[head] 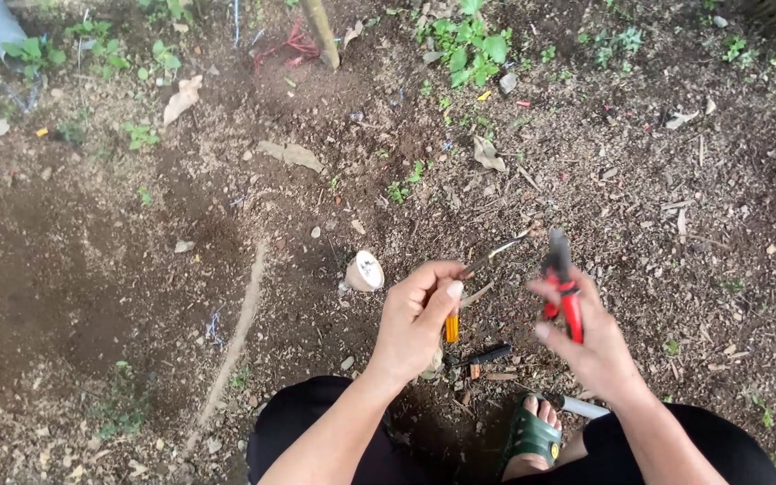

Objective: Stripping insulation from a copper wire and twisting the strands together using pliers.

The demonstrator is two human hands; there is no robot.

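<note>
Left hand point(417, 316) is gripping one yellow-handled screwdriver point(480, 269), its thin shaft pointing up-right over bare soil; right hand point(586, 334) is closing around one pair of red-handled pliers point(561, 286), jaws up, blurred. One small white cup point(364, 271) is lying tipped just left of the hands, one black tool point(487, 356) lying below, partly hidden. One sandalled foot point(532, 437) is showing, and a grey bar point(583, 408) beside it is cut off by the right arm.

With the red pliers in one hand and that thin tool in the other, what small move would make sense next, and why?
Probably bring the red-handled pliers in the right hand over to the tip of the thin metal tool held by the left hand. The two are raised, close together but apart, the tool's tip pointing toward the pliers.
</note>
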